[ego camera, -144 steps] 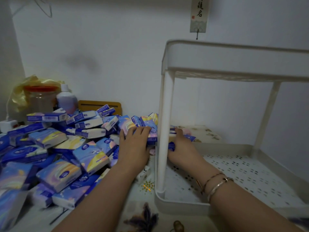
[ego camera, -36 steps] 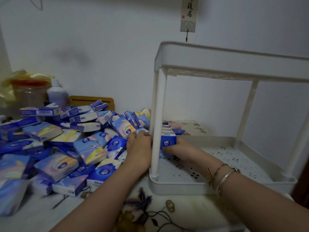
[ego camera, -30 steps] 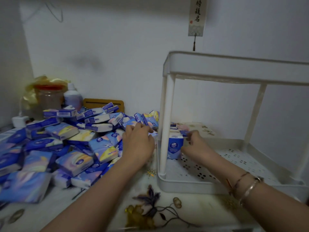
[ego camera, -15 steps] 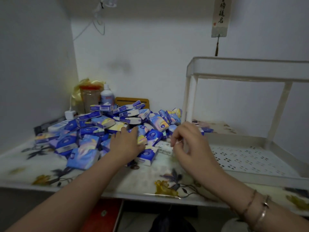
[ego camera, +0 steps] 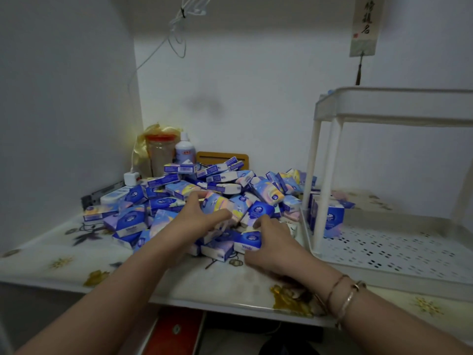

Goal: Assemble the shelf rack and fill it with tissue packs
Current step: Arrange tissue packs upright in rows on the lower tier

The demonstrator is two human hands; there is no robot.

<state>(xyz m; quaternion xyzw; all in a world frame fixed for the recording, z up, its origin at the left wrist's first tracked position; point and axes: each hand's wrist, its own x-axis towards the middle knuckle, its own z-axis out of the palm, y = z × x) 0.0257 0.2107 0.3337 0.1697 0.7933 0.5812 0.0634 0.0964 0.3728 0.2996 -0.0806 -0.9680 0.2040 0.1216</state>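
A white two-tier shelf rack [ego camera: 394, 108] stands at the right of the table. A few blue tissue packs [ego camera: 330, 219] stand upright in the left corner of its perforated lower tray [ego camera: 384, 254]. A big heap of blue and pastel tissue packs [ego camera: 179, 190] covers the table to its left. My left hand [ego camera: 197, 221] curls over a pastel pack [ego camera: 217, 203] on the heap's near side. My right hand [ego camera: 271, 242] grips a blue pack [ego camera: 249, 242] at the heap's front edge.
A red-lidded jar [ego camera: 160, 155], a white bottle [ego camera: 184, 151], a yellow bag and a wooden board [ego camera: 221, 157] stand behind the heap. A white plug [ego camera: 131, 178] and power strip lie at the back left. The floral table's front edge [ego camera: 204, 303] is near.
My right hand has left the rack's corner and dropped onto a pack at the front of the heap. My left hand has closed over a pastel pack. The view has shifted left.
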